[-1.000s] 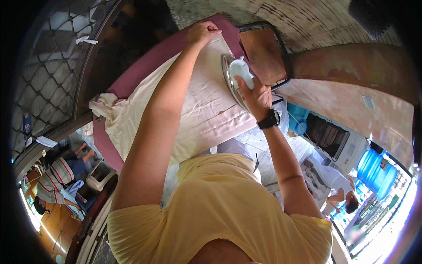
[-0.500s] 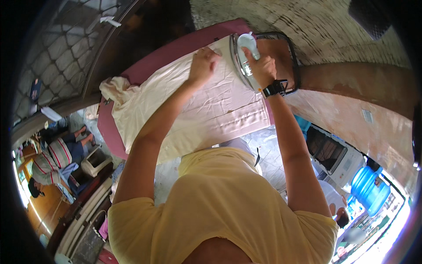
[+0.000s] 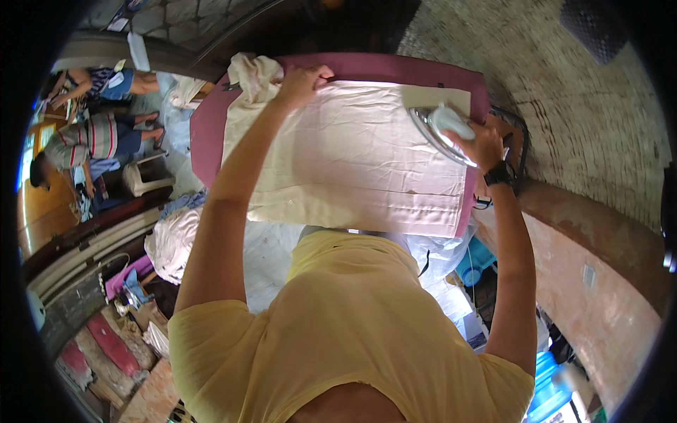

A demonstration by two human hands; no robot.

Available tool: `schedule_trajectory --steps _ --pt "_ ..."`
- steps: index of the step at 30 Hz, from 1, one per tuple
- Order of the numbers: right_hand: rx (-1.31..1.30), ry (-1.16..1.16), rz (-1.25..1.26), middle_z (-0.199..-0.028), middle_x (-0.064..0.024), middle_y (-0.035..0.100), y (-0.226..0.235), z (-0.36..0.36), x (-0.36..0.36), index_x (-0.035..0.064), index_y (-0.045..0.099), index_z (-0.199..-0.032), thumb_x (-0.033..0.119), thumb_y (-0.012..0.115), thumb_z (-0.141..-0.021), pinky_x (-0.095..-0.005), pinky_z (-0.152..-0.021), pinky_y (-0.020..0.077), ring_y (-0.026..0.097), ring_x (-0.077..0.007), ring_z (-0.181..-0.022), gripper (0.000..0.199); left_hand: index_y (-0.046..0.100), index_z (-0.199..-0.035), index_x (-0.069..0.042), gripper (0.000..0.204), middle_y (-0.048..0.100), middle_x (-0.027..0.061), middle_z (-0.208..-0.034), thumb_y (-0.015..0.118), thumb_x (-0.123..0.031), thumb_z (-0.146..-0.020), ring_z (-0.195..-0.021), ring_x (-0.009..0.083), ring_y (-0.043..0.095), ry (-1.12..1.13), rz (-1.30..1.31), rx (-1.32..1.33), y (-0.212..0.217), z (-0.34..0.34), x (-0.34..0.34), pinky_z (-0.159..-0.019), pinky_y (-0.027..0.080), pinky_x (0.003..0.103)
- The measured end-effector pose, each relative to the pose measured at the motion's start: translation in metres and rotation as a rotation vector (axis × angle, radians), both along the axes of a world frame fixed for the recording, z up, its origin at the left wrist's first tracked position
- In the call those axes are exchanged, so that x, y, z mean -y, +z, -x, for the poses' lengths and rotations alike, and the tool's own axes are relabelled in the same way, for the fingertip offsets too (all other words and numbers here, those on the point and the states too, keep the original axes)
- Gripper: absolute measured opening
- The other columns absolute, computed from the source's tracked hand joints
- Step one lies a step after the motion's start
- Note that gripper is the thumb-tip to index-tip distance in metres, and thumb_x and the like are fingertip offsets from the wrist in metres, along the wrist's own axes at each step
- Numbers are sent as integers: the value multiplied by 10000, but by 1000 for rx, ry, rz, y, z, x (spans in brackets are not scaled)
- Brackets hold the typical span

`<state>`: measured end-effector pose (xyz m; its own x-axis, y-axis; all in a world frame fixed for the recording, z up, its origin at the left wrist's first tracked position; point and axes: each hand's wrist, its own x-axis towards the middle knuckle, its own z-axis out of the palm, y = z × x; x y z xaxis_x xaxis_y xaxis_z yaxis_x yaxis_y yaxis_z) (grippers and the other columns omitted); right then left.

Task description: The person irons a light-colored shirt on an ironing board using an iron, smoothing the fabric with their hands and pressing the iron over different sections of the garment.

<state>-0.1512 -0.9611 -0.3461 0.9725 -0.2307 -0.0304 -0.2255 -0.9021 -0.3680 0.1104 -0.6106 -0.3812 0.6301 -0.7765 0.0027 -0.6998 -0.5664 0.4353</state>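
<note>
A cream cloth [image 3: 352,162] lies spread over a maroon ironing board [image 3: 395,68], with creases across its middle. Its left end is bunched into a heap [image 3: 255,76] at the board's far left. My left hand [image 3: 302,86] is closed at the cloth's far edge, its curled fingers gripping there. In my right hand [image 3: 486,146], the pale handle of a clothes iron [image 3: 451,125] is held. The iron's metal soleplate is over the right part of the cloth, near its right edge. A black watch circles my right wrist.
A brown rest with a black metal frame [image 3: 520,134] extends from the board's right end, beside a wall [image 3: 592,233]. At left, two people stand near a beige stool [image 3: 147,176]. Piled fabric [image 3: 173,243] lies left of me; a blue water jug [image 3: 550,388] is at lower right.
The view has turned, shifting the board within it. My right hand and the iron have come nearer me along the cloth's right end. My left hand has moved left to the cloth's far edge.
</note>
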Motion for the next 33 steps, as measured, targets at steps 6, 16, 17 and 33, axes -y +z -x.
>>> schedule_trajectory --steps 6,16,17,33 --pt "39 360 -1 -772 -86 720 10 -89 -47 189 735 -1049 747 627 -712 -418 -708 575 707 -297 -748 661 657 -932 -171 93 655 34 -975 628 -203 -849 -1060 261 581 -20 -274 229 -17 -42 -77 -941 355 494" --pt "-78 328 -40 -905 -176 713 2 -171 -164 203 736 -1068 865 525 -669 -479 -835 535 680 -353 -915 801 697 -932 -129 344 708 68 -885 765 -418 -759 -909 271 655 307 -65 28 -51 -68 -102 -868 390 518" --pt "-69 365 -16 -909 -178 712 4 -177 -177 203 736 -1069 864 527 -670 -478 -842 533 678 -352 -923 800 705 -927 -126 355 714 70 -856 774 -424 -748 -869 256 668 302 23 -36 -58 -75 -110 -850 403 484" --pt "-102 660 0 -875 -152 720 20 -203 -234 115 738 -1023 671 704 -706 -375 -779 564 702 -319 -824 641 670 -914 -32 465 642 116 -904 776 -451 -744 -968 297 588 725 195 -245 -80 -15 -295 -846 466 426"
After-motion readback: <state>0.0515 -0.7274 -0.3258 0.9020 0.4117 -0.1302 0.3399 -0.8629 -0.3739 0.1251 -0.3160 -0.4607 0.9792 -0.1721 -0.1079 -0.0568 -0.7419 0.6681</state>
